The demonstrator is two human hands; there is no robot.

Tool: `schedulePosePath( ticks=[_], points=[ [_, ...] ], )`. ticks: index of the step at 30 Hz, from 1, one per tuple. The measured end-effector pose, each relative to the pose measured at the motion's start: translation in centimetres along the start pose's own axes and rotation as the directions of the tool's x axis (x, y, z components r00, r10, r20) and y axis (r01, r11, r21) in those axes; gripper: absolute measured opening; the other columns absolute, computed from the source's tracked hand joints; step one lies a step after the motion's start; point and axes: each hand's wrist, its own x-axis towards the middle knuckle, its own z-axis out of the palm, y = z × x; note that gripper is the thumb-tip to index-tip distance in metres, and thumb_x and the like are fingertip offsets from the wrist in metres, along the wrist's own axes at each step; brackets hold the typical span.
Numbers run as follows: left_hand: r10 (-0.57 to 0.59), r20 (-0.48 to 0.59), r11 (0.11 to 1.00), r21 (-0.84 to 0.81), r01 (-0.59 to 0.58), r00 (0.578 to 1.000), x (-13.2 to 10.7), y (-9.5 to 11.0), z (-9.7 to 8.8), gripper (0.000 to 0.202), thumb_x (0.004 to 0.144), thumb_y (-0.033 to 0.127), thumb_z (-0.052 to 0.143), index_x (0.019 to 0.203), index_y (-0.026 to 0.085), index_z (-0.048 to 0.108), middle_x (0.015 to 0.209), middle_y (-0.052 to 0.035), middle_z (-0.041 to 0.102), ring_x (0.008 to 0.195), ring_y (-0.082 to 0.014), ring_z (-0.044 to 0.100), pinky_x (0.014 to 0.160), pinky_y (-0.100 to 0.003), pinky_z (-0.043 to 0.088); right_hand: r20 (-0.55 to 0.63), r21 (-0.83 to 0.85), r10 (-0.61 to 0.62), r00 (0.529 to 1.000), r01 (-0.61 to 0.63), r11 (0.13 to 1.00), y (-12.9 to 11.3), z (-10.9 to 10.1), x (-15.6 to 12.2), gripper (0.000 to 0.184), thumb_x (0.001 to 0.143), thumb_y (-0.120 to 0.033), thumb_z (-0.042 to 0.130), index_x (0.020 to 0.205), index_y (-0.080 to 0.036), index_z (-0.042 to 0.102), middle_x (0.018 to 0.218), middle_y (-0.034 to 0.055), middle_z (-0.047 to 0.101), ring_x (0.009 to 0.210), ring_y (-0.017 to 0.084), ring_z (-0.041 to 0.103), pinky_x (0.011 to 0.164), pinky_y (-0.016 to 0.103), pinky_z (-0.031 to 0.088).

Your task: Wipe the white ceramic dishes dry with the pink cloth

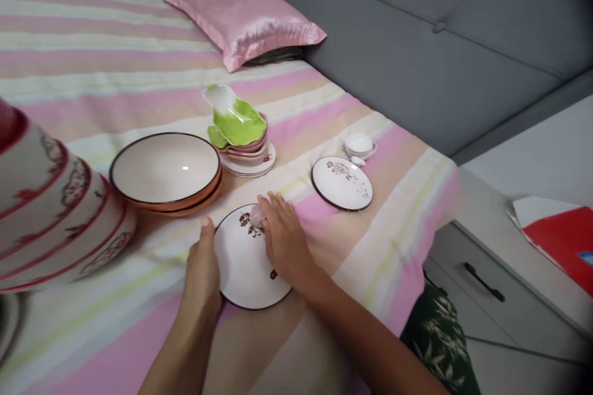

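A white plate (pixel 241 265) with a dark rim and brown flower print lies on the striped bedspread in front of me. My left hand (pixel 202 271) grips its left edge, thumb on the rim. My right hand (pixel 283 239) rests on the plate's right part, its fingers closed over a small pale thing (pixel 256 216) that I cannot make out. A second plate (pixel 341 183) of the same pattern lies to the right, apart from both hands.
Stacked orange-rimmed bowls (pixel 165 173) sit behind the plate. A green leaf-shaped dish (pixel 236 120) tops a pile of small plates. Small white saucers (pixel 360 145) lie far right. Red-patterned bowls (pixel 50 210) loom at left. A pink pillow (pixel 241 12), grey headboard and nightstand (pixel 504 259) border the bed.
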Motion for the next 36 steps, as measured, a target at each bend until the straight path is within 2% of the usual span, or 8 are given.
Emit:
schedulePosePath(
  ticks=[9, 14, 18, 22, 28, 31, 34, 36],
  points=[
    [0.093, -0.037, 0.995, -0.017, -0.094, 0.995, 0.5, -0.6, -0.3, 0.067, 0.073, 0.070, 0.048, 0.096, 0.011, 0.068, 0.074, -0.0100, 0.072, 0.073, -0.0248, 0.068, 0.063, -0.031, 0.052, 0.116, 0.041, -0.381, 0.917, 0.379, 0.925, -3.6, 0.9, -1.4, 0.047, 0.093, -0.019, 0.034, 0.139, -0.012, 0.036, 0.148, 0.0089, 0.032, 0.139, 0.020, 0.025, 0.113, 0.039, 0.027],
    [0.077, -0.072, 0.997, 0.017, -0.076, 0.994, -0.2, -0.1, -0.4, 0.061, 0.074, 0.067, 0.048, 0.092, 0.012, 0.069, 0.070, -0.0103, 0.071, 0.069, -0.0252, 0.068, 0.056, -0.032, 0.051, 0.108, -0.011, -0.422, 0.900, 0.425, 0.905, -3.1, 0.3, -5.1, 0.043, 0.094, -0.025, 0.038, 0.136, -0.016, 0.041, 0.146, 0.0030, 0.037, 0.136, 0.017, 0.031, 0.113, 0.033, 0.028],
    [0.046, -0.035, 0.998, 0.055, -0.044, 0.998, -0.9, 0.7, 0.0, 0.061, 0.072, 0.068, 0.050, 0.086, 0.012, 0.069, 0.067, -0.0104, 0.070, 0.063, -0.0252, 0.066, 0.055, -0.033, 0.050, 0.091, -0.069, -0.384, 0.919, 0.391, 0.918, -1.3, -0.8, -7.4, 0.040, 0.092, -0.023, 0.041, 0.132, -0.024, 0.047, 0.142, -0.0026, 0.043, 0.133, 0.018, 0.036, 0.111, 0.036, 0.031],
    [0.161, 0.038, 0.971, 0.173, -0.165, 0.986, -1.2, 0.8, 0.3, 0.057, 0.069, 0.066, 0.057, 0.082, 0.012, 0.068, 0.065, -0.0082, 0.069, 0.059, -0.0223, 0.062, 0.055, -0.030, 0.047, -0.029, -0.123, -0.279, 0.960, 0.274, 0.954, 0.9, -1.2, -8.0, 0.044, 0.090, -0.014, 0.039, 0.133, -0.017, 0.046, 0.139, 0.0060, 0.047, 0.133, 0.025, 0.036, 0.107, 0.045, 0.034],
    [0.286, 0.071, 0.931, 0.214, -0.295, 0.956, -1.1, 0.4, 0.2, 0.048, 0.070, 0.061, 0.059, 0.080, 0.014, 0.067, 0.062, -0.0036, 0.066, 0.057, -0.0181, 0.057, 0.052, -0.026, 0.044, -0.270, 0.162, 0.083, 0.959, -0.040, 0.986, 1.9, -0.7, -6.1, 0.047, 0.092, -0.020, 0.033, 0.137, -0.010, 0.039, 0.139, 0.0148, 0.045, 0.133, 0.025, 0.036, 0.104, 0.045, 0.039],
    [0.328, 0.059, 0.924, 0.187, -0.333, 0.943, -1.1, 0.5, 0.3, 0.046, 0.069, 0.060, 0.062, 0.079, 0.015, 0.066, 0.065, -0.0036, 0.067, 0.062, -0.0190, 0.059, 0.054, -0.025, 0.045, -0.285, 0.451, 0.359, 0.889, -0.206, 0.868, 2.2, -1.2, -5.0, 0.048, 0.092, -0.030, 0.034, 0.135, -0.011, 0.042, 0.130, 0.0161, 0.055, 0.121, 0.026, 0.051, 0.097, 0.045, 0.045],
    [0.367, 0.026, 0.922, 0.124, -0.367, 0.930, -1.2, 0.5, 0.7, 0.047, 0.067, 0.061, 0.064, 0.075, 0.014, 0.064, 0.065, -0.0040, 0.066, 0.063, -0.0189, 0.059, 0.055, -0.025, 0.046, -0.124, 0.767, 0.551, 0.825, -0.272, 0.581, 2.9, -1.8, -4.6, 0.049, 0.089, -0.039, 0.042, 0.133, -0.018, 0.044, 0.123, 0.0128, 0.060, 0.110, 0.024, 0.059, 0.088, 0.039, 0.051],
    [0.389, 0.010, 0.920, 0.055, -0.389, 0.921, -1.3, 0.3, 1.1, 0.049, 0.067, 0.062, 0.064, 0.077, 0.014, 0.064, 0.065, -0.0040, 0.066, 0.060, -0.0185, 0.060, 0.055, -0.026, 0.047, -0.013, 0.896, 0.549, 0.836, -0.233, 0.377, 3.6, -1.8, -4.6, 0.051, 0.085, -0.042, 0.048, 0.131, -0.020, 0.046, 0.123, 0.0111, 0.060, 0.106, 0.023, 0.061, 0.084, 0.035, 0.052]
  ],
)
